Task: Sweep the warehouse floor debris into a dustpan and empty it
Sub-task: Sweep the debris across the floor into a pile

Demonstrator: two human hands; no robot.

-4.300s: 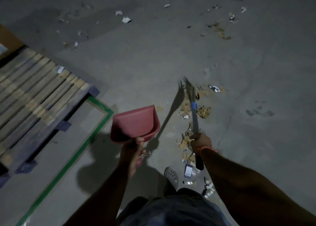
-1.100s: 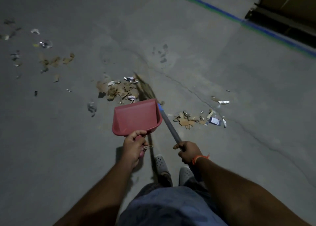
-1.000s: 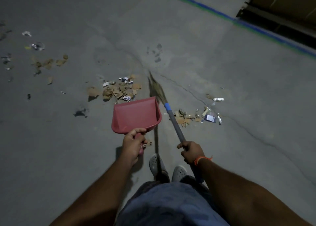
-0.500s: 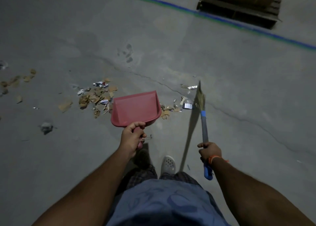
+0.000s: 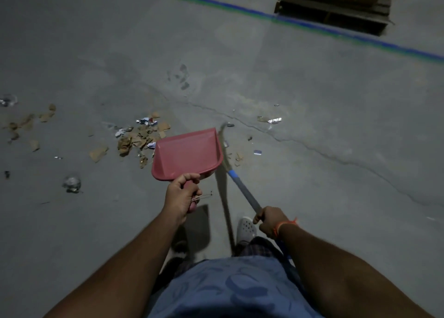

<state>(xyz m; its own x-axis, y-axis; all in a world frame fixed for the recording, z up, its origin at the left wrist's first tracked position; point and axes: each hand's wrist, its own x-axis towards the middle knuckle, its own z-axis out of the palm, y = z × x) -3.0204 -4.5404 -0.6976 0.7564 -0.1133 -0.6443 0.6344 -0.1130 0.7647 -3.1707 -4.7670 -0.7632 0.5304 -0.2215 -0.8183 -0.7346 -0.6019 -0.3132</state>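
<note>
Debris (image 5: 140, 141): main heap of cardboard scraps + foil bits on concrete floor (image 5: 312, 96), just L of and partly hidden behind dustpan. Second, sparser scatter (image 5: 236, 158) R of pan, near broom head. More scraps far L (image 5: 28, 121), partly cut off by frame edge. Crumpled clear wrapper (image 5: 71, 184) lying apart, lower L.

Dustpan (image 5: 187, 154): red plastic, held off floor, mouth pointing away from body. Handle mostly hidden inside left hand (image 5: 181, 196); fingers curled tight round it. Thin wire-like piece sticking out beside fist, too small to ID.

Broom (image 5: 242, 189): grey shaft w/ blue collar, gripped by right hand (image 5: 270, 221), fingers wrapped round shaft. Bristles (image 5: 222, 135) blurred, running up along R wall of pan; contact w/ floor not resolvable. Lower end of shaft hidden behind R forearm. Orange band (image 5: 286, 225) on R wrist.

White perforated clog (image 5: 245, 230) visible btwn arms; other foot in shadow, hard to make out. Blue patterned shirt (image 5: 230, 289) fills bottom, cut off.

Blue/green floor line (image 5: 312, 25) crossing top. Pallet w/ cardboard box (image 5: 336, 3) top R, cropped by frame.

Crack in floor (image 5: 336, 156) running diag R. Small blue-white tag (image 5: 257, 152) near it: print not legible. No readable writing anywhere; lighting dim.
</note>
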